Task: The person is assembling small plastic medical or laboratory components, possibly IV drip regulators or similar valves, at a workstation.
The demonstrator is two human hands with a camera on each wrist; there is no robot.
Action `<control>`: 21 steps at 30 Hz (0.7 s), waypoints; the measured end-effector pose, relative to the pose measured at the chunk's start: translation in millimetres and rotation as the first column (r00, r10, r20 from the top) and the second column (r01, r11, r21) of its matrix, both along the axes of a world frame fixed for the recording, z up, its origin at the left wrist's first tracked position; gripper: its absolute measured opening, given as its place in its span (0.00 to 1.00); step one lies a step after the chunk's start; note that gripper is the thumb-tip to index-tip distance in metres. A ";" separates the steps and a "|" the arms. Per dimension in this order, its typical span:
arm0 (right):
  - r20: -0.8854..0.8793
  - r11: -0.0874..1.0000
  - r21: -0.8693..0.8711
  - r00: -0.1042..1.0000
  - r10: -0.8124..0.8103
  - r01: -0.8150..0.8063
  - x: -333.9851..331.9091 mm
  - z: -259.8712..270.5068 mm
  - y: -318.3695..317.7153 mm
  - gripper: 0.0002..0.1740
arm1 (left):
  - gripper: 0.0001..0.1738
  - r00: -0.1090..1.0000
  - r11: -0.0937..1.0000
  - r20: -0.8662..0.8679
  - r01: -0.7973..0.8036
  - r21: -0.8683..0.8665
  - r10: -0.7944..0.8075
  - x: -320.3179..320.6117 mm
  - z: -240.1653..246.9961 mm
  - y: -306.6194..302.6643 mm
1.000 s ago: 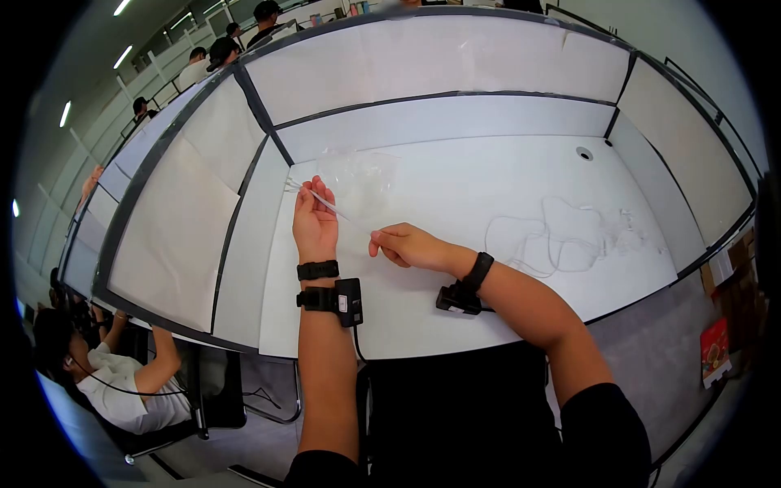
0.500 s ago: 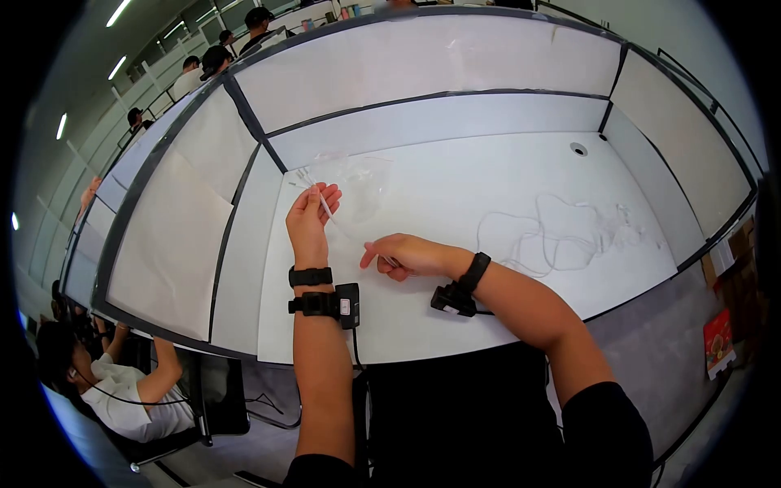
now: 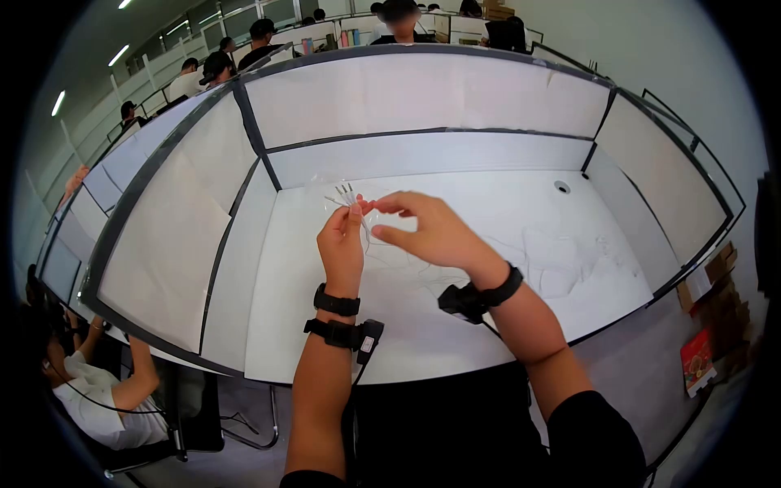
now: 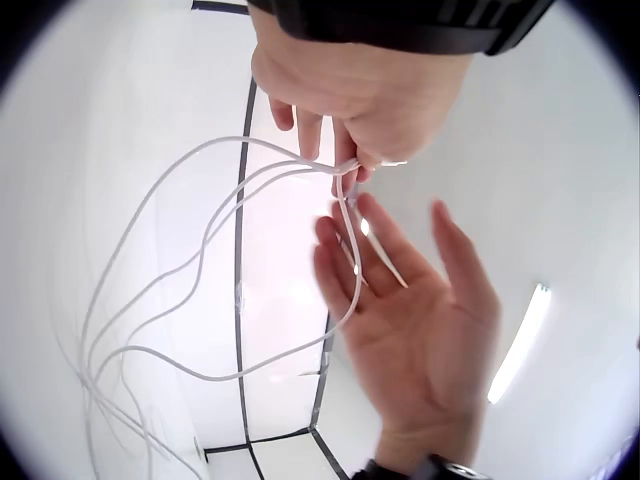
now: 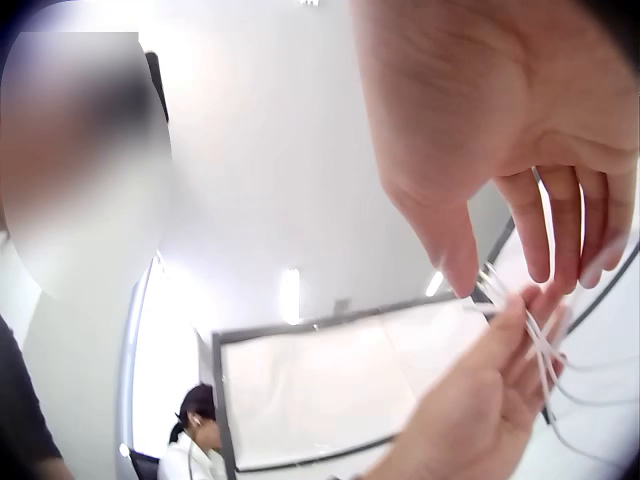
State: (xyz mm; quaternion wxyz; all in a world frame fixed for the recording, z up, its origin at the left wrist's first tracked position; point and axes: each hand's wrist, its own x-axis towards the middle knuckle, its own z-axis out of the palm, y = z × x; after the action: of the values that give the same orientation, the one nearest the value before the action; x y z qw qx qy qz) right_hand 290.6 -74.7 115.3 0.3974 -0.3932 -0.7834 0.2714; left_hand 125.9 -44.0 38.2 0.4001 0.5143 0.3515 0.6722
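Observation:
My left hand (image 3: 340, 244) pinches a bunch of thin white cables between thumb and fingers. Slim plug ends (image 3: 345, 192) fan out above the fingertips in the head view. From that grip the cables (image 4: 225, 378) hang in wide loose loops, seen in the left wrist view. Close beside it, my right hand (image 3: 435, 232) is raised with its fingers extended and thumb spread apart. Its palm (image 4: 410, 340) faces the bunch in the left wrist view, and its fingertips overlap the cables there. In the right wrist view, the left hand (image 5: 470, 420) holds the bunch below the right fingers.
More white cable (image 3: 553, 285) lies loosely coiled at the right of the white table (image 3: 480, 191). A clear plastic bag (image 3: 319, 192) lies behind the left hand. Low partition panels (image 3: 423, 98) enclose the table at the back and both sides. A seated person (image 3: 106, 407) is at the left.
My right hand has left the lower part of the strands, risen beside the left fingertips and opened. The left hand keeps its hold, its plug ends now fanned upward. The head view has tilted up.

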 end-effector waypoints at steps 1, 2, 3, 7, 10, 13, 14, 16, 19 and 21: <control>-0.021 0.998 0.061 1.000 -0.010 0.011 -8.2 -22.0 12.6 0.23 | 0.18 1.000 1.000 -0.013 0.023 -0.009 -0.023 -0.2 0.4 -1.3; -0.064 1.000 0.005 0.998 -0.021 0.021 -15.1 -29.1 16.2 0.22 | 0.19 0.999 0.999 0.022 0.025 -0.034 -0.024 -1.9 -4.3 2.0; -0.108 0.998 -0.050 0.994 -0.034 0.029 -20.0 -32.2 17.7 0.20 | 0.19 0.998 0.998 0.045 0.045 -0.041 -0.043 -4.7 -3.9 2.1; -0.183 0.978 -0.209 0.981 -0.058 0.019 -25.5 -34.3 25.6 0.17 | 0.19 0.988 0.995 0.123 0.096 -0.020 -0.093 -8.5 -1.3 7.5; -0.288 0.982 -0.191 0.956 -0.062 0.006 -28.6 -51.0 35.1 0.15 | 0.19 0.984 0.994 0.143 0.110 -0.023 -0.106 -8.9 -1.5 4.7; -0.383 0.983 -0.181 0.923 -0.034 -0.038 -26.5 -59.7 44.1 0.15 | 0.19 0.969 0.981 0.161 0.195 -0.019 -0.189 -11.2 -5.3 7.6; -0.394 0.981 -0.180 0.919 -0.005 -0.072 -26.1 -58.1 42.6 0.14 | 0.18 0.961 0.974 0.169 0.226 -0.019 -0.220 -12.1 -7.3 7.6; -0.409 0.971 -0.198 0.912 0.043 -0.134 -24.0 -56.8 42.4 0.12 | 0.18 0.944 0.959 0.180 0.283 -0.012 -0.277 -13.9 -9.8 8.8; -0.415 0.940 -0.267 0.906 0.087 -0.213 -19.5 -54.9 41.3 0.11 | 0.17 0.942 0.955 0.171 0.297 -0.023 -0.289 -16.1 -10.3 8.8; -0.425 0.921 -0.293 0.898 0.115 -0.256 -18.4 -57.6 45.2 0.10 | 0.19 0.957 0.962 0.139 0.265 -0.071 -0.254 -16.4 -6.3 5.9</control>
State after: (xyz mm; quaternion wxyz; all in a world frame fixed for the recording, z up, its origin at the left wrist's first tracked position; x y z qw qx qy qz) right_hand 272.2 -29.5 57.7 0.4464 -0.3145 -0.6610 0.5146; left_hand 109.5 -38.1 31.8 0.5292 0.4932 0.2840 0.6293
